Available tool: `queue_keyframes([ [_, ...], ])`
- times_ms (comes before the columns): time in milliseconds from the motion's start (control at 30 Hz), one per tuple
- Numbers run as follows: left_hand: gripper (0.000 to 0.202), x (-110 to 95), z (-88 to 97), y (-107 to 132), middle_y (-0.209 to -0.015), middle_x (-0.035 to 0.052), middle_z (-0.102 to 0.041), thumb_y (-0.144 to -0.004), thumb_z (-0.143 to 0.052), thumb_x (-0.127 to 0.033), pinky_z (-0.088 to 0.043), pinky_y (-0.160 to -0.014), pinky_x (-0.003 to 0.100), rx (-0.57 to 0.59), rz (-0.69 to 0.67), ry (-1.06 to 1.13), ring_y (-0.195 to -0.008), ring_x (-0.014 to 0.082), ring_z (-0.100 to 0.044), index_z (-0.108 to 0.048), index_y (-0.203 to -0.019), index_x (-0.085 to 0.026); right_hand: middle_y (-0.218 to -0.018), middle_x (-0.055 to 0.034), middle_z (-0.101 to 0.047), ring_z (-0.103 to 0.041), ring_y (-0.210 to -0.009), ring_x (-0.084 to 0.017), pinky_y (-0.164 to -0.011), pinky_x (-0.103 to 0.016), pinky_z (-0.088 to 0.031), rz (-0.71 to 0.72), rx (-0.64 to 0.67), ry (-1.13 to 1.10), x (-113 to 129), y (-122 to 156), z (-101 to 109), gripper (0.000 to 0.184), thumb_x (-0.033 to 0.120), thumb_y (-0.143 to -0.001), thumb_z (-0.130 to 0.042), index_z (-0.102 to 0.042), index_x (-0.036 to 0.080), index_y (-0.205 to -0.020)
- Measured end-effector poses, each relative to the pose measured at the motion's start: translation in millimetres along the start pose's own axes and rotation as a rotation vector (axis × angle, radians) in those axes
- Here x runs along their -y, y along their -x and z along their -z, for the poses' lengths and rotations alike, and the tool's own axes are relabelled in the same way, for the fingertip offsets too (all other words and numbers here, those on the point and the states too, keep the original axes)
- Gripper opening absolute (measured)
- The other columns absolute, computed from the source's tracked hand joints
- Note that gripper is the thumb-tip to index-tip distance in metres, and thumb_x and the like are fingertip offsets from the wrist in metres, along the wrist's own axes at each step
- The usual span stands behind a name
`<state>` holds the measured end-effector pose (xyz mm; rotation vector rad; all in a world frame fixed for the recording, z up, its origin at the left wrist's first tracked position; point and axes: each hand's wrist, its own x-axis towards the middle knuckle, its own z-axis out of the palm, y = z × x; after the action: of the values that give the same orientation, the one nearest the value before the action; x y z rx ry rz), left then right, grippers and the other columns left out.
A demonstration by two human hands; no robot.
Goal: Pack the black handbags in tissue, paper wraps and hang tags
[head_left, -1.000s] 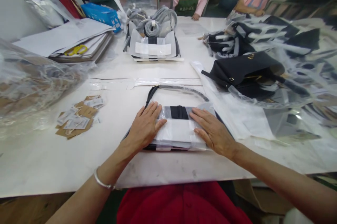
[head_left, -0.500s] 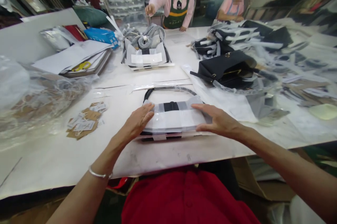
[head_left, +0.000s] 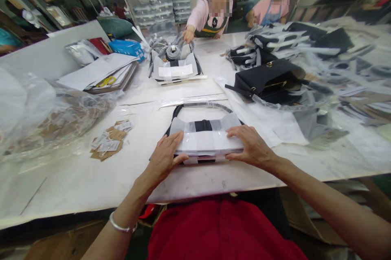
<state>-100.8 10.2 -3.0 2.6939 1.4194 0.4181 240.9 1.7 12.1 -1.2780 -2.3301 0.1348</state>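
The wrapped bag [head_left: 207, 134] lies flat on the pale table [head_left: 91, 186], straight ahead at twelve o'clock from the person and near the front edge. It is low and wide, black underneath and dressed in milky, translucent sheeting [head_left: 231, 121] that flares at the upper corners. A smooth white panel [head_left: 210, 142] (paper-like, with a slight gloss in places) runs across it. A short black band [head_left: 203, 125] marks its middle, and a dark handle [head_left: 207, 105], partly sleeved in clear plastic, arches away at twelve o'clock.

The left hand [head_left: 166, 152] touches its nine o'clock end, the right hand [head_left: 252, 144] its three o'clock end. Both are spread, thumbs parted from fingers at the near side; whether they pinch the edge, I cannot tell.

From the bag, flat brown-and-white tags [head_left: 111, 142] pile at nine o'clock; a smooth, gaping black handbag [head_left: 269, 81] with gold-toned fittings sits between one and two; a second wrapped bundle [head_left: 175, 71] lies at eleven.
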Motion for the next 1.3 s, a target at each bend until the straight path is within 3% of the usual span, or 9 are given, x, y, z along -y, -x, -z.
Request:
queue_keyframes([
  [233, 0.056, -7.4, 38.9, -9.7, -0.138, 0.0150, -0.056, -0.098, -0.039, -0.052, -0.044, -0.106, 0.042, 0.129, -0.026, -0.036, -0.126, 0.0239, -0.054, -0.047, -0.139, -0.014, -0.148, -0.0198, -0.045, -0.039, -0.138, -0.035, -0.114, -0.058, -0.025, 0.088, 0.064, 0.189, 18.7, -6.9, 25.2, 0.079, 0.065, -0.084, -0.060, -0.040, 0.016, -0.143],
  [333, 0.056, -3.8, 50.6, -31.1, -0.139, 0.0140, -0.055, -0.099, -0.033, -0.054, -0.042, -0.107, 0.041, 0.080, -0.049, -0.091, -0.128, 0.0239, -0.052, -0.050, -0.136, -0.015, -0.151, -0.0205, -0.039, -0.031, -0.142, -0.036, -0.116, -0.059, -0.020, 0.152, 0.049, 0.274, 25.1, -11.6, 23.3, 0.085, 0.068, -0.084, -0.057, -0.038, 0.013, -0.146],
  [433, 0.056, 5.8, 41.1, -53.5, -0.143, 0.0147, -0.051, -0.097, -0.038, -0.056, -0.035, -0.112, 0.047, 0.047, -0.006, -0.188, -0.135, 0.0279, -0.045, -0.053, -0.133, -0.016, -0.150, -0.0220, -0.041, -0.034, -0.141, -0.037, -0.115, -0.059, -0.023, 0.171, 0.085, 0.309, 23.0, -11.4, 6.6, 0.086, 0.065, -0.083, -0.061, -0.040, 0.010, -0.145],
  [633, 0.043, 17.3, 13.8, -65.9, -0.139, 0.0082, -0.057, -0.099, -0.040, -0.048, -0.036, -0.112, 0.049, 0.163, 0.094, -0.139, -0.135, 0.0253, -0.046, -0.057, -0.127, -0.021, -0.151, -0.0214, -0.040, -0.038, -0.139, -0.036, -0.113, -0.057, -0.031, 0.053, 0.186, 0.233, 16.2, -4.1, -15.8, 0.086, 0.061, -0.081, -0.065, -0.040, 0.011, -0.147],
  [833, 0.042, 26.9, 10.0, -57.3, -0.135, 0.0078, -0.059, -0.099, -0.035, -0.045, -0.034, -0.112, 0.045, 0.021, 0.183, 0.127, -0.130, 0.0254, -0.049, -0.059, -0.124, -0.023, -0.152, -0.0150, -0.040, -0.039, -0.139, -0.031, -0.114, -0.053, -0.033, -0.121, 0.230, -0.097, 9.5, -12.5, 7.8, 0.078, 0.065, -0.088, -0.052, -0.038, 0.018, -0.149],
  [933, 0.052, 40.5, 5.6, -53.6, -0.138, 0.0120, -0.055, -0.093, -0.041, -0.051, -0.040, -0.108, 0.042, -0.110, 0.412, 0.408, -0.127, 0.0265, -0.052, -0.053, -0.132, -0.019, -0.150, -0.0115, -0.045, -0.042, -0.137, -0.029, -0.114, -0.049, -0.035, -0.297, 0.098, -0.187, -0.3, -23.9, 22.7, 0.065, 0.060, -0.093, -0.043, -0.044, 0.021, -0.145],
  [1000, 0.061, 50.0, 4.6, -54.4, -0.138, 0.0144, -0.055, -0.088, -0.047, -0.053, -0.045, -0.102, 0.040, -0.093, 0.561, 0.566, -0.121, 0.0271, -0.057, -0.047, -0.136, -0.016, -0.147, -0.0108, -0.049, -0.042, -0.138, -0.030, -0.116, -0.052, -0.029, -0.313, 0.071, -0.150, -5.9, -35.0, 28.3, 0.060, 0.058, -0.094, -0.042, -0.050, 0.021, -0.140],
  [1100, 0.068, 60.4, 5.8, -62.4, -0.123, 0.0158, -0.065, -0.084, -0.050, -0.054, -0.051, -0.092, 0.037, -0.005, 0.654, 0.647, -0.109, 0.0268, -0.064, -0.045, -0.137, -0.012, -0.141, -0.0113, -0.055, -0.045, -0.135, -0.031, -0.117, -0.055, -0.023, -0.274, 0.196, -0.062, -10.5, -53.8, 27.8, 0.054, 0.055, -0.095, -0.041, -0.056, 0.020, -0.133],
  [1300, 0.069, 65.7, 1.2, -82.8, -0.108, 0.0154, -0.071, -0.074, -0.062, -0.049, -0.050, -0.084, 0.036, 0.021, 0.717, 0.573, -0.097, 0.0294, -0.067, -0.050, -0.129, -0.009, -0.129, -0.0148, -0.063, -0.054, -0.123, -0.033, -0.106, -0.048, -0.037, -0.234, 0.420, -0.027, -21.4, -69.6, 11.7, 0.047, 0.051, -0.096, -0.039, -0.067, 0.018, -0.113],
])
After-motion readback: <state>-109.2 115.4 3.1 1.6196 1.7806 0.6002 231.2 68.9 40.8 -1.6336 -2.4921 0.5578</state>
